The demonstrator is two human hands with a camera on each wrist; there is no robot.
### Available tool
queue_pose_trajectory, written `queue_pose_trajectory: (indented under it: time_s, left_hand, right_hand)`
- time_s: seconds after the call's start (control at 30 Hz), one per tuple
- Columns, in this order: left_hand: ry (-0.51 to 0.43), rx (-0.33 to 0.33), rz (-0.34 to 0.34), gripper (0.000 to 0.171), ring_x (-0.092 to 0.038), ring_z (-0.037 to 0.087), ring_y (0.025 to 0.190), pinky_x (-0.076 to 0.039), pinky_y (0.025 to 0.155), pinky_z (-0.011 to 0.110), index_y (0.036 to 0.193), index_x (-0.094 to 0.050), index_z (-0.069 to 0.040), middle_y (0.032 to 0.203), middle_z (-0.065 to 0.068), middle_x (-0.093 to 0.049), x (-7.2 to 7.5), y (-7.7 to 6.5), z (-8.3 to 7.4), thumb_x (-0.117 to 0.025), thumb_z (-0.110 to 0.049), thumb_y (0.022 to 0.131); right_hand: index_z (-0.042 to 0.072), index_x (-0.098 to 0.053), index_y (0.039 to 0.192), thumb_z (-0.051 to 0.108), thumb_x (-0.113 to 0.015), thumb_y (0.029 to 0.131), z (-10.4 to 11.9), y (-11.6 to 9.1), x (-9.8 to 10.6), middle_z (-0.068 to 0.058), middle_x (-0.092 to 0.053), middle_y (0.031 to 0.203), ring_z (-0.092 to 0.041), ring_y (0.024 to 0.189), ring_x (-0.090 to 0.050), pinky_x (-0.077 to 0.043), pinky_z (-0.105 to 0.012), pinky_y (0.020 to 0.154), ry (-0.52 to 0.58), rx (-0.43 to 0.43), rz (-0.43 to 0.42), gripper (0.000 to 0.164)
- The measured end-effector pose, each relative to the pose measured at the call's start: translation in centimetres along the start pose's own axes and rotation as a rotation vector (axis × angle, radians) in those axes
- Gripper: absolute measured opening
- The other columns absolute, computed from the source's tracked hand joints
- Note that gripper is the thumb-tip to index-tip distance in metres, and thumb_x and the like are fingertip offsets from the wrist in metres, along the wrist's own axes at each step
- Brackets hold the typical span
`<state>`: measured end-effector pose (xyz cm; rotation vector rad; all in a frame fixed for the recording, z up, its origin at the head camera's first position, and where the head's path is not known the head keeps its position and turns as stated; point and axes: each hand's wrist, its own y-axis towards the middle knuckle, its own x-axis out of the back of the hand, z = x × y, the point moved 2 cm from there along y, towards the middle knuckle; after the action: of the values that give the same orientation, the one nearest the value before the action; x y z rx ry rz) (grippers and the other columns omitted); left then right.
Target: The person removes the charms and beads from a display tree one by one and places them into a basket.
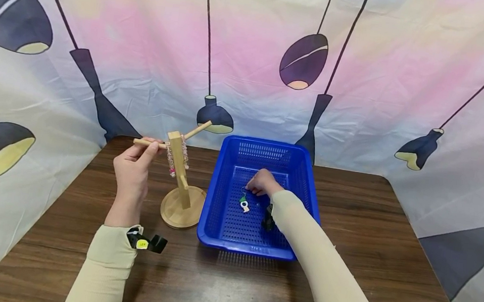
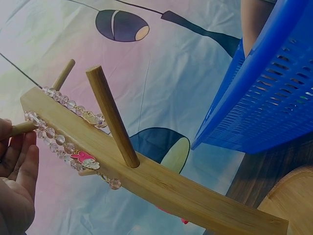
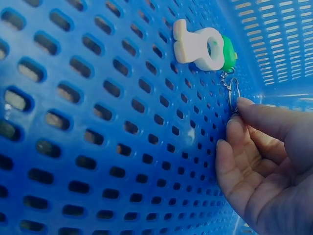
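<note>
On my left, the left hand [image 1: 131, 168] has its fingers closed on a peg [image 1: 139, 142] of the wooden stand [image 1: 180, 161], hung with beaded bracelets [image 2: 59, 140], probably slippery. Right, inside the blue basket [image 1: 246, 247]: one keychain [image 3: 198, 44], likely light, hard-bodied, loose-chained; my right hand [image 1: 262, 182] pinches its metal ring [image 3: 239, 89], the surest hold.

Counting clockwise positions in the head view: my two hands, one left hand [image 1: 132, 171] at 9 o'clock and one right hand [image 1: 267, 182] near the centre, with two sleeves [image 1: 108, 260]. One blue basket [image 1: 246, 247] at 5 o'clock, containing one keychain [image 1: 244, 204] at 7 o'clock from my right hand. One wooden stand [image 1: 179, 164] at 8 o'clock, with four pegs [image 2: 112, 117] and at least two beaded bracelets [image 2: 54, 137]. One table [image 1: 363, 224]. At least seven printed lamps [image 1: 303, 61], from 9 o'clock through 12 to 3.
</note>
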<state>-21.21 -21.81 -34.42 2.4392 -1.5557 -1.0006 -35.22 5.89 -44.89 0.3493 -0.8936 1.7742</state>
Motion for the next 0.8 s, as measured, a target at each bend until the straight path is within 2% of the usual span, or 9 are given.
queue_pose_trajectory:
  time_s: [0.17,0.3,0.4,0.47,0.67,0.77,0.8]
  left_hand:
    - [0.009,-0.002,0.002,0.007,-0.074,0.006,0.08,-0.062,0.079,0.017,0.09,-0.078,-0.004,0.084,-0.002,-0.078,0.0,0.0,0.0,-0.072,0.0,0.093]
    - [0.034,-0.008,0.004,0.01,-0.073,0.005,0.081,-0.061,0.079,0.016,0.089,-0.078,-0.007,0.084,-0.003,-0.078,0.0,0.1,0.1,-0.072,-0.001,0.094]
    - [0.047,-0.013,0.007,0.011,-0.072,0.005,0.081,-0.061,0.079,0.016,0.088,-0.078,-0.008,0.084,-0.004,-0.078,0.0,0.1,0.1,-0.072,-0.001,0.094]
    - [0.043,-0.015,0.009,0.01,-0.072,0.005,0.081,-0.061,0.079,0.016,0.089,-0.078,-0.007,0.084,-0.004,-0.078,0.0,0.1,0.2,-0.072,-0.001,0.094]
    - [0.022,-0.015,0.011,0.003,-0.073,0.006,0.081,-0.062,0.079,0.017,0.091,-0.078,-0.003,0.084,-0.003,-0.078,0.0,0.1,0.1,-0.075,-0.004,0.092]
    - [0.035,-0.018,0.01,0.003,-0.073,0.006,0.082,-0.061,0.08,0.017,0.091,-0.078,-0.003,0.084,-0.003,-0.078,0.0,0.1,0.1,-0.076,-0.005,0.092]
    - [0.039,-0.018,0.009,0.003,-0.073,0.006,0.082,-0.061,0.08,0.017,0.091,-0.078,-0.004,0.084,-0.004,-0.078,0.0,0.1,0.1,-0.075,-0.005,0.093]
  right_hand:
    - [-0.001,-0.077,0.1,0.008,-0.076,0.091,-0.1,0.0,0.2,0.0,-0.066,0.073,-0.011,0.065,-0.061,-0.064,-0.031,0.073,0.02,-0.013,0.025,0.012]
    - [0.0,-0.077,0.106,0.012,-0.077,0.092,0.0,-0.2,0.4,-0.01,-0.075,0.097,-0.019,0.083,-0.068,-0.064,-0.039,0.087,0.053,-0.022,0.033,0.019]
    - [-0.001,-0.076,0.109,0.013,-0.076,0.092,0.1,-0.5,0.8,-0.016,-0.075,0.112,-0.023,0.093,-0.07,-0.063,-0.042,0.092,0.076,-0.015,0.029,0.021]
    - [-0.001,-0.075,0.111,0.013,-0.074,0.093,0.2,-0.8,1.0,-0.016,-0.075,0.111,-0.023,0.092,-0.07,-0.062,-0.041,0.092,0.09,-0.004,0.027,0.023]
    - [-0.001,-0.073,0.114,0.015,-0.069,0.097,0.9,-1.7,2.0,-0.005,-0.066,0.091,-0.016,0.08,-0.061,-0.06,-0.038,0.084,0.126,0.05,0.04,0.023]
    - [-0.002,-0.071,0.118,0.017,-0.067,0.099,1.7,-2.1,2.4,-0.006,-0.066,0.093,-0.019,0.086,-0.063,-0.06,-0.041,0.09,0.144,0.068,0.058,0.027]
    - [-0.002,-0.07,0.117,0.017,-0.065,0.1,1.9,-2.2,2.6,-0.009,-0.068,0.099,-0.021,0.091,-0.063,-0.059,-0.043,0.092,0.157,0.074,0.07,0.026]
